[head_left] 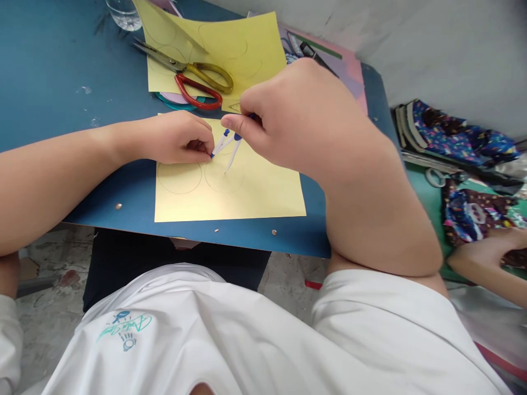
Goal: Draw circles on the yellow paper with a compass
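A yellow sheet [272, 192] with pencil circles lies near the front edge of the blue table. Over it, my right hand [275, 118] grips the top of a white and blue compass [233, 152] between thumb and fingers. My left hand [185, 138] rests on the sheet's upper left, its fingertips closed on the compass's lower left end. The other compass leg points down at a circle. Just beyond, scissors [185, 68] with one yellow and one red handle lie partly on another yellow sheet [263, 46], which is creased and also bears circles.
A clear cup [124, 13] stands at the table's back left. Behind my right hand are papers and a black marker [313, 53]. To the right, another person's hand [481, 255] is by a patterned pouch [469, 211] on a green table, with a wall behind.
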`<state>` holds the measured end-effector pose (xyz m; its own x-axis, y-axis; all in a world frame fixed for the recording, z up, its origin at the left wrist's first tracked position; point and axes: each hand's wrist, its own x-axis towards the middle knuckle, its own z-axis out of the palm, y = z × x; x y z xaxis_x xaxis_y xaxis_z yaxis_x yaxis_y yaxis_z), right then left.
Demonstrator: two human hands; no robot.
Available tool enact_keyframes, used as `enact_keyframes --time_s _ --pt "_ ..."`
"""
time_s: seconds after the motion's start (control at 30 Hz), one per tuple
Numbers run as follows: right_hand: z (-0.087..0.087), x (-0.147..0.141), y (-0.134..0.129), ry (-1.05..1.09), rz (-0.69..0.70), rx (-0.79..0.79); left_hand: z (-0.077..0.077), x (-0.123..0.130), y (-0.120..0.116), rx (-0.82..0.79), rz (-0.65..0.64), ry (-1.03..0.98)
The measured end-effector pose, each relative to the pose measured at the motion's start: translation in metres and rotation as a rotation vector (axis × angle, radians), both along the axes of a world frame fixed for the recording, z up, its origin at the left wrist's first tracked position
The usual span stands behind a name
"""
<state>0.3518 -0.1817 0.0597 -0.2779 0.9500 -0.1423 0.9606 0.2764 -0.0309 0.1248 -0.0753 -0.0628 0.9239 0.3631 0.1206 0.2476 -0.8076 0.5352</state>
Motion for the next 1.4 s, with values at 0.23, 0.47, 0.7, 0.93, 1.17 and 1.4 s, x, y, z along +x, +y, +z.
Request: enact_keyframes --time_s 0.23,0.47,0.7,0.93,1.17,1.4 --pt "0.0 0.002 0.003 -0.079 -0.004 0.021 0.003 0.0 -0.003 0.0 0.015 0.008" --pt "-0.002 0.002 0.0 -0.068 0.016 0.039 0.0 0.0 0.0 -0.004 0.019 0.01" --pt "-0.001 -0.003 -0.003 -0.035 0.048 0.01 0.0 -0.001 0.0 -0.039 0.059 0.022" --pt "0.001 0.002 -0.003 0.013 0.048 -0.001 -0.002 0.001 0.0 0.008 0.044 0.007" --pt "0.01 0.011 -0.008 0.043 0.05 0.063 -0.004 0.0 0.0 0.046 0.018 0.008" --pt "0.002 0.027 -0.008 0.092 0.146 0.14 0.003 -0.001 -0.005 0.054 0.002 0.079"
